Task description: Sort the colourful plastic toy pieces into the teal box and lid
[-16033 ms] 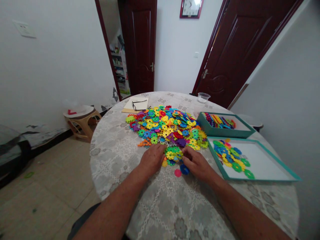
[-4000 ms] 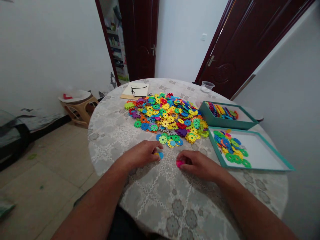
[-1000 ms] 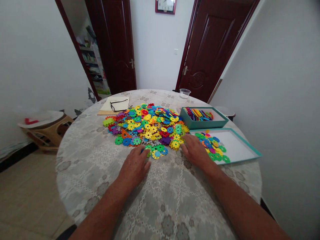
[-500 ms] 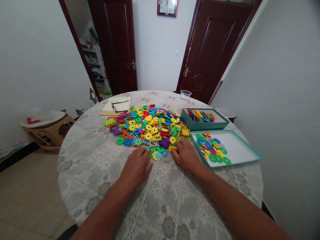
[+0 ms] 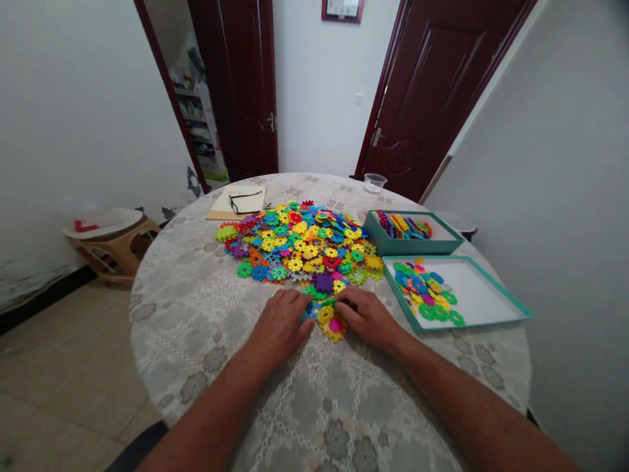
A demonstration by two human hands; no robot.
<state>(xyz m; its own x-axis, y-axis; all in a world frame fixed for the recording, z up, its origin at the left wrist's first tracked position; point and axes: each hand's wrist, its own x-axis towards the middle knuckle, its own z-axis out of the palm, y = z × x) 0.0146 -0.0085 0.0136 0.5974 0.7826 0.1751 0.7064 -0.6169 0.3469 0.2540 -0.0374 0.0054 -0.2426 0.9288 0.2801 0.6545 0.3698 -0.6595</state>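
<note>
A broad heap of colourful plastic gear-shaped building pieces lies on the table. My left hand rests palm down at the left of a small group split toward the near side, its fingers spread beside blue pieces. From the other side my right hand curves its loosely parted fingers against the same group, touching green and yellow pieces. Between the hands sit a yellow flower-shaped piece and a yellow gear with a pink middle. Fingertips of both hands are partly hidden.
On the right stands a teal box with rows of sorted pieces. Before it lies a shallow teal-rimmed lid with a loose pile of discs. Eyeglasses rest on paper at the back left; a clear plastic bowl is at the far edge.
Both hands have drawn a few pieces from the heap's near edge toward me. A yellow gear with a pink middle now shows between them. The view has shifted slightly.
</note>
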